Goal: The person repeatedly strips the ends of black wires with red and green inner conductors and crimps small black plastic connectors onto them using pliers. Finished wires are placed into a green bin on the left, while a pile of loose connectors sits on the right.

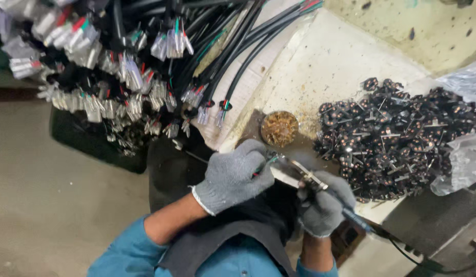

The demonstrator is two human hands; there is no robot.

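Both of my hands wear grey knit gloves. My left hand (233, 177) is closed around thin coloured wire ends (263, 165), green and red showing between its fingers. My right hand (324, 202) grips a soldering iron (307, 177) by its blue handle, and the metal tip points up-left to the wires at my left hand. Just above the tip sits a small round tin of brown flux (279, 128).
A large bundle of black cables with tinned coloured wire ends (145, 66) hangs over the bench's left edge. A heap of small black plug inserts (397, 138) lies on clear plastic (463, 154) at right. The iron's cord (402, 251) trails to the lower right.
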